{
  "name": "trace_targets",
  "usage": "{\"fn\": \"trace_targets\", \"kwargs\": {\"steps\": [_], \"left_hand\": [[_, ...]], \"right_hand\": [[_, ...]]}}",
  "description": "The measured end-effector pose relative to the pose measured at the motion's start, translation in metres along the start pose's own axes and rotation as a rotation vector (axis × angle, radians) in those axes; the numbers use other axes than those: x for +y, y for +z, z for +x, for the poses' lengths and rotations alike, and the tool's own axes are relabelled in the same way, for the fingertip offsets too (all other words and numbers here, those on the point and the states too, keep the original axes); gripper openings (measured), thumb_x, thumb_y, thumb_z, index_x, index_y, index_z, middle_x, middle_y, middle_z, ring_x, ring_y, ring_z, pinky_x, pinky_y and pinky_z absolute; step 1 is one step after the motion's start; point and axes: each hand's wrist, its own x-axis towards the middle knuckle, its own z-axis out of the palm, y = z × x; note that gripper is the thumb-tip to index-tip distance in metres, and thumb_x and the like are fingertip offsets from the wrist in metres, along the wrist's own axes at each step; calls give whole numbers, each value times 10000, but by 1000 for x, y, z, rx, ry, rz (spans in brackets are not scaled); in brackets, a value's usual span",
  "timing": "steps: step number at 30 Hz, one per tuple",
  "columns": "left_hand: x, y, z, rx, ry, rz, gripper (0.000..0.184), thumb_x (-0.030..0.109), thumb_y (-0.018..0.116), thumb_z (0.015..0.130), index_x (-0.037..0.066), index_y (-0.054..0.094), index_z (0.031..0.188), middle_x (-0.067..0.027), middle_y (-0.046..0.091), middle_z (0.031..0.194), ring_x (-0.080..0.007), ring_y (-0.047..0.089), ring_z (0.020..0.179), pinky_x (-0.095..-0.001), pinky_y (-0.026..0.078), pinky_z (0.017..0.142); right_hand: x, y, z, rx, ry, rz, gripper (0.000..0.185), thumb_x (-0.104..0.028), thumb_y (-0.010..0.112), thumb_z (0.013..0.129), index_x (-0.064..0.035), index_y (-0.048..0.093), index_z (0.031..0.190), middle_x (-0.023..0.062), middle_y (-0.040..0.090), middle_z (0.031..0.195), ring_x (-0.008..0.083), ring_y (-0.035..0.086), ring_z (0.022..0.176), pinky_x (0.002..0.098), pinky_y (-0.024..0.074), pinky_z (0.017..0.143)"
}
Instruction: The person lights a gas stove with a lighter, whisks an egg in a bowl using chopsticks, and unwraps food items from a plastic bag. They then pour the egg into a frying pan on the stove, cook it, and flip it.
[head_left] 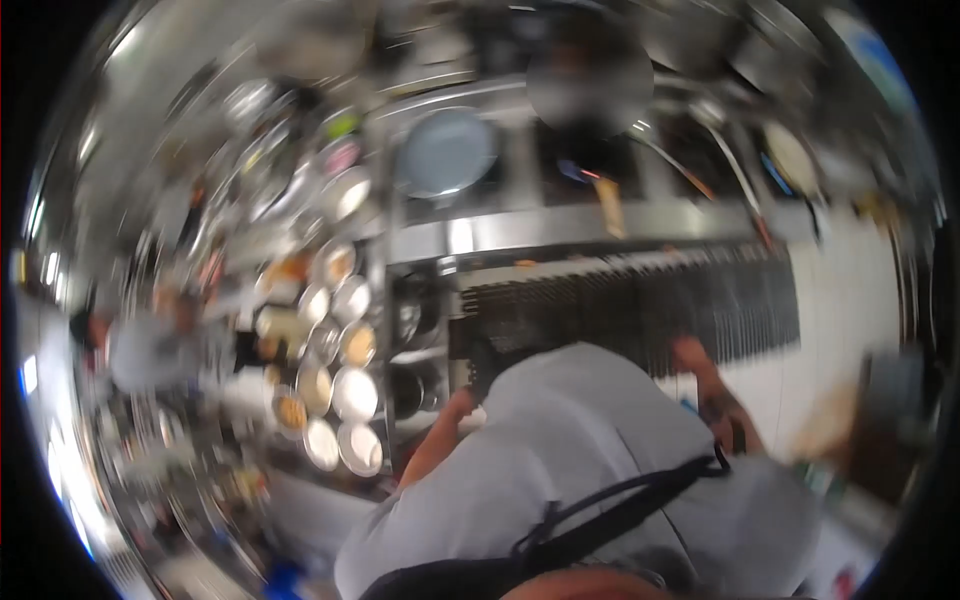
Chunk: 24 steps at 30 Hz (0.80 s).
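My left hand hangs low beside my light-coloured jacket, near the counter with the bowls. A dark shape is just above it; whether the hand holds it I cannot tell. On the other side, my right hand is out from the body, over the dark slatted floor mat. Its fingers are smeared by motion, and nothing in it can be made out. Both hands are apart from the stove.
A grey-blue pan sits on the stove, with a flame and several handles to its right. Several round bowls crowd the counter at left. Another person stands beyond them. White tiled floor shows at right.
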Motion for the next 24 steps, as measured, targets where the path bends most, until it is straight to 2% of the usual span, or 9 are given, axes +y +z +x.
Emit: {"fn": "trace_targets", "kwargs": {"steps": [2,4,7,9,14,17,20,22,24], "left_hand": [[43,-47,4,88,240,187,341,171,705,749,12,669,1048,-205,710,928,-357,709,833,-457,559,684],[81,-69,29,16,57,-145,359,201,713,746,28,681,1059,-197,716,914,-354,708,853,-463,555,734],[67,-51,108,89,465,300,357,207,684,769,57,689,1093,-185,721,910,-322,712,833,-468,550,738],[91,-67,143,-155,748,836,359,189,652,796,32,674,1118,-178,720,941,-344,694,874,-462,544,758],[159,-67,196,-274,472,417,362,172,638,806,31,674,1137,-207,696,1044,-368,669,934,-453,530,802],[211,-62,234,-418,446,502,419,200,680,821,21,643,1198,-210,687,1057,-302,647,846,-436,534,766],[260,-52,254,-501,325,312,486,244,726,838,-6,614,1240,-196,686,1005,-219,633,750,-426,534,707],[287,-50,264,-406,322,18,486,256,727,842,-22,618,1226,-191,684,986,-212,631,772,-428,524,705],[310,-52,270,-407,237,-35,483,260,729,841,-23,623,1218,-193,684,999,-214,631,787,-428,524,712]], "right_hand": [[11,9,-26,112,59,-139,190,-280,656,643,-90,645,651,153,643,689,353,639,620,481,510,554],[15,11,-55,363,84,-97,188,-241,649,655,-66,652,724,162,640,746,363,631,636,480,520,574],[25,36,-86,504,296,208,198,-195,651,691,-55,673,829,139,639,770,333,640,662,444,532,594],[25,54,-104,420,328,424,236,-146,664,727,-38,676,937,120,647,818,291,656,701,394,543,589],[-36,33,-142,264,736,983,355,-126,744,682,-24,670,1014,119,656,905,261,691,777,363,569,578],[-22,74,-163,179,443,401,331,-158,728,708,-51,671,1015,107,662,937,254,692,785,360,575,605],[0,70,-176,113,978,1114,314,-143,717,747,-30,706,1039,134,694,988,298,708,838,391,594,697],[27,52,-185,-137,654,533,274,-164,716,732,-48,711,981,128,700,928,320,687,892,434,565,794],[64,32,-192,-140,516,625,190,-149,493,931,-55,654,960,101,656,812,198,665,675,354,552,577]]}}
